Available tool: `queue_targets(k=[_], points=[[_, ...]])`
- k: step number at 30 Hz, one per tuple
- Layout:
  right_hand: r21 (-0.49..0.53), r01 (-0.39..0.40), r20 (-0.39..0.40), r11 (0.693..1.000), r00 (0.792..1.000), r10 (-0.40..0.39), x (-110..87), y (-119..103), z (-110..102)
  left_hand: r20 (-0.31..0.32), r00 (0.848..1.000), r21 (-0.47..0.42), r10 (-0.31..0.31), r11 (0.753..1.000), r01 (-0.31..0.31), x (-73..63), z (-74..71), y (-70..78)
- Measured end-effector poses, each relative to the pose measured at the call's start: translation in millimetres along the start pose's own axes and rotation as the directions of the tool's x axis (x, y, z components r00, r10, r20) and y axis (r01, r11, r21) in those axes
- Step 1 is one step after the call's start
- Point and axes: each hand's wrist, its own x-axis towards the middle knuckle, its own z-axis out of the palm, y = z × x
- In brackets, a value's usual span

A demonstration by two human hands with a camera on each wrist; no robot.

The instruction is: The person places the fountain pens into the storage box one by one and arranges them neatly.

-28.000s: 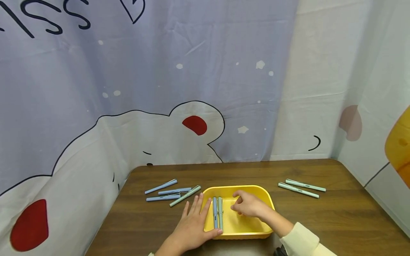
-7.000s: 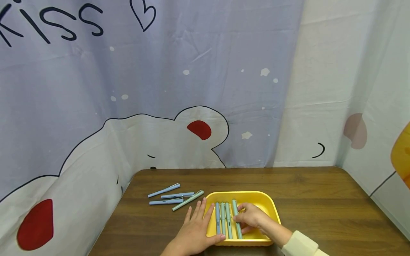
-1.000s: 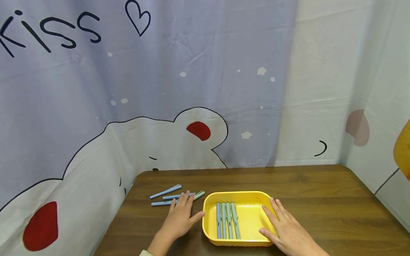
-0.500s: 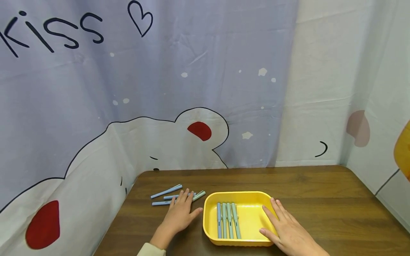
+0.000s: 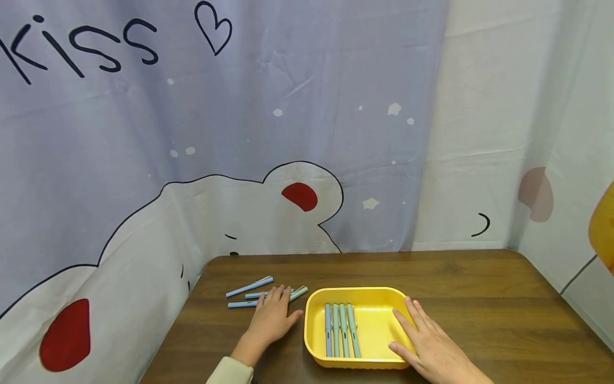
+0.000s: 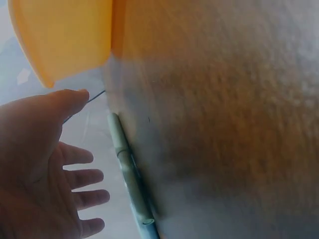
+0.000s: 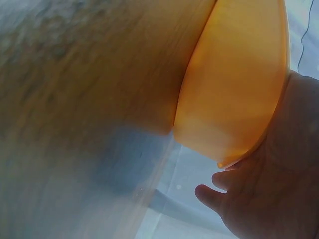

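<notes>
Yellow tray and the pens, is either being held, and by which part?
Nothing is gripped. The left hand hovers above the loose pens; the right hand only rests, fingers straight, at the right side of the yellow tray.

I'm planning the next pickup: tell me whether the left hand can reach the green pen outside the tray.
Probably yes: the left hand holds nothing and hovers close by the green pen, with nothing visible between them.

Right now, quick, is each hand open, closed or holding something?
Left hand: open, holding nothing, near the loose pens.
Right hand: open, holding nothing, at the tray rim.
</notes>
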Motion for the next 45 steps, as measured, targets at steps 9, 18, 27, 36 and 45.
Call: queue_targets(k=[9, 18, 27, 36, 45], points=[[0.005, 0.005, 0.005, 1.0, 1.0, -0.005, 0.8, 2, 1, -0.037, 0.999, 0.027, -0.013, 1.0, 0.014, 4.3, 4.5, 1.4], [0.005, -0.001, 0.012, 1.0, 1.0, 0.001, 1.2, 2, -1, -0.07, 0.998, 0.05, -0.007, 0.999, 0.01, 7.5, 7.3, 4.6], [0.014, -0.003, 0.005, 1.0, 1.0, 0.003, 1.5, 3, -3, -0.183, 0.981, 0.181, 0.069, 0.983, -0.035, 12.4, 11.2, 7.0], [0.042, -0.01, 0.042, 0.999, 0.999, 0.009, 2.3, 2, -3, -0.26, 0.957, 0.278, 0.126, 0.959, -0.051, 18.2, 17.2, 0.7], [0.039, 0.0, 0.036, 0.999, 0.999, -0.001, 2.4, 2, -2, -0.256, 0.959, 0.276, 0.123, 0.96, -0.049, 23.4, 14.1, -2.4]])
